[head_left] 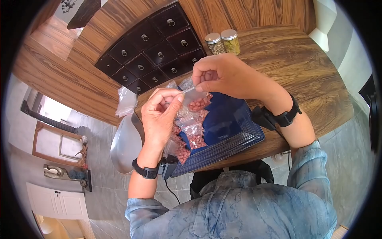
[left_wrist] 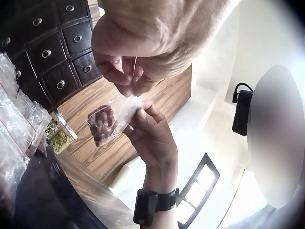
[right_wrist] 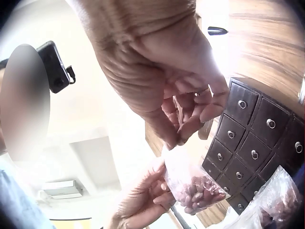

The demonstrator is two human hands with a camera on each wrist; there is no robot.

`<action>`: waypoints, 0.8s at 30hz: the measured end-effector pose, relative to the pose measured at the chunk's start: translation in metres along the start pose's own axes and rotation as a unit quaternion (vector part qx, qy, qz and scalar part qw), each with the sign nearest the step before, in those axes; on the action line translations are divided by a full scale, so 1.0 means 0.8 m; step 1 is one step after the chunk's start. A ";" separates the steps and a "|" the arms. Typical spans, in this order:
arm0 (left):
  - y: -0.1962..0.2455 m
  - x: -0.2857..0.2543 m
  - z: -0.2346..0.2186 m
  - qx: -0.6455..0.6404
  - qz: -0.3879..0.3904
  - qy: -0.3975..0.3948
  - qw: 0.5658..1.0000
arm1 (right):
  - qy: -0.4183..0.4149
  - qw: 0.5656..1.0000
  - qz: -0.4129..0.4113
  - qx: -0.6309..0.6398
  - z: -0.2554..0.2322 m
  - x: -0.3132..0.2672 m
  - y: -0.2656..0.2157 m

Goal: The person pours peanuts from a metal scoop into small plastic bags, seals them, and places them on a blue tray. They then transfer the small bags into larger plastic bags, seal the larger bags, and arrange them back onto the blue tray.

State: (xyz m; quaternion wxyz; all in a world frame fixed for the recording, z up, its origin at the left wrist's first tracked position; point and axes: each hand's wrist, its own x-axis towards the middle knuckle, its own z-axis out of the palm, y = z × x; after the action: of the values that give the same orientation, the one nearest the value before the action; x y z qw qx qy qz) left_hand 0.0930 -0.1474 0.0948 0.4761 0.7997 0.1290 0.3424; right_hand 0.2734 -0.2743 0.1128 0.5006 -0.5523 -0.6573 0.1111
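Observation:
A small clear zip bag of reddish-pink nuts or beans (head_left: 197,104) hangs between the two hands, above a blue tray (head_left: 225,119). The left hand (head_left: 161,115) pinches one end of its top edge between thumb and finger. At the other end the right hand (head_left: 229,75) pinches the same edge with its fingertips. In the left wrist view the bag (left_wrist: 102,125) tilts, its contents gathered at the bottom; the right wrist view shows the bag (right_wrist: 195,193) below the right fingertips. Whether the seal is closed cannot be told.
More filled bags (head_left: 195,135) lie on the tray's left part. Behind stands a dark cabinet of small drawers (head_left: 160,55), with two lidded jars (head_left: 230,42) to its right. Empty-looking plastic bags (head_left: 126,101) lie at the table's left edge. The wooden table (head_left: 294,59) extends right.

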 end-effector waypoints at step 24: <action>-0.002 0.004 0.012 0.059 0.030 0.001 0.998 | 0.021 0.997 -0.038 -0.065 0.010 -0.004 -0.008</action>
State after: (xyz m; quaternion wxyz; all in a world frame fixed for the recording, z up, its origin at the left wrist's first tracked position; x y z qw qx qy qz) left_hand 0.1023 -0.1516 0.0918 0.4171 0.8296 0.1256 0.3494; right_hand 0.2626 -0.2759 0.1120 0.4813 -0.5608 -0.6726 0.0374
